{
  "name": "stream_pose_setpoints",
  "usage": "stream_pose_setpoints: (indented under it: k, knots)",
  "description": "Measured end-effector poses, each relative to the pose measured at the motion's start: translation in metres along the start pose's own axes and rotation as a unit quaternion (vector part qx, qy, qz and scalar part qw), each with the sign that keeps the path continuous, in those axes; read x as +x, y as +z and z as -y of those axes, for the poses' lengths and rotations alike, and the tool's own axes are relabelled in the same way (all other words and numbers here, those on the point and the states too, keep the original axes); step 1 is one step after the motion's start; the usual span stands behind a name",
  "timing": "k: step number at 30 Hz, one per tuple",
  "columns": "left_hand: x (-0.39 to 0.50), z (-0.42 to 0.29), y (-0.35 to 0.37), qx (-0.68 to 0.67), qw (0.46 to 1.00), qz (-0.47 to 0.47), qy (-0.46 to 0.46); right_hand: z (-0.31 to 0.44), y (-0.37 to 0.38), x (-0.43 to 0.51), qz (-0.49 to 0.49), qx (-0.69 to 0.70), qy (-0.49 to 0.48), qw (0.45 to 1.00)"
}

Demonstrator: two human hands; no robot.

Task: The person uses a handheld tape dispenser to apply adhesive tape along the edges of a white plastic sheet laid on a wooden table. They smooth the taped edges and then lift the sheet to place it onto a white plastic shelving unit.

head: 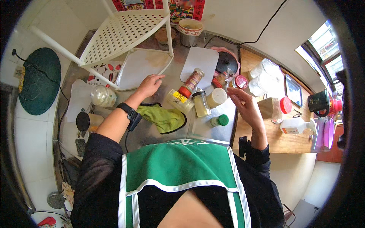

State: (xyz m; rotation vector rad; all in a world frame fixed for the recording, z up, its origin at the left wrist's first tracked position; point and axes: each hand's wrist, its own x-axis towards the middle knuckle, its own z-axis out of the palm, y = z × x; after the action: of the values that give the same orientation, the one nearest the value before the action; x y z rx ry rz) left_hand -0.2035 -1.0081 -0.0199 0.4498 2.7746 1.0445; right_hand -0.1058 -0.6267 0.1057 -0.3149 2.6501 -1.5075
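Note:
My left hand (149,87) is over the steel counter beside the corner rack, fingers apart and nothing in it. A green cloth with black edging (164,117) lies crumpled just below it. My right hand (245,107) is raised near the counter's right side, also empty, close to a jar with a white lid (217,97). Between the hands are a plastic container with a yellow label (179,100), a spice jar with a red lid (192,82), a black-lidded jar (201,104) and a small green-capped bottle (220,120). A red-lidded jar (239,82) stands above my right hand.
A white perforated corner rack (125,34) stands at the back left. A glass jar (103,96) and a dark-lidded jar (89,121) are at left. On the wooden board (273,142) are several containers and a spray bottle (295,126). A lidded pot (226,61) sits behind.

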Motion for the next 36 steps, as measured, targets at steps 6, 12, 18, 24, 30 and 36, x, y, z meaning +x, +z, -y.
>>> stream_pose_setpoints:
  k: [6, 12, 18, 24, 30, 36]
  knots:
    - [-0.078, -0.027, 0.009, -0.050, 0.997, -0.042, 0.043, 0.005, 0.000, -0.011, 0.023, -0.029, 0.009, 0.999]
    - [-0.169, -0.023, -0.027, -0.117, 0.982, -0.106, -0.102, 0.028, 0.009, -0.004, 0.074, -0.062, -0.028, 0.995]
    - [-0.271, -0.028, -0.109, -0.310, 0.935, -0.092, -0.147, 0.051, 0.028, 0.013, 0.123, -0.049, -0.092, 0.987]
    - [-0.340, 0.077, -0.207, -0.380, 0.764, -0.468, -0.232, 0.077, 0.048, 0.017, 0.156, -0.086, -0.123, 0.976]
    - [-0.358, 0.224, -0.205, -0.468, 0.563, -0.573, -0.368, 0.098, 0.065, 0.000, 0.115, -0.124, -0.093, 0.981]
    - [-0.344, 0.294, -0.191, -0.398, 0.519, -0.624, -0.428, 0.114, 0.067, -0.011, 0.080, -0.153, -0.017, 0.985]
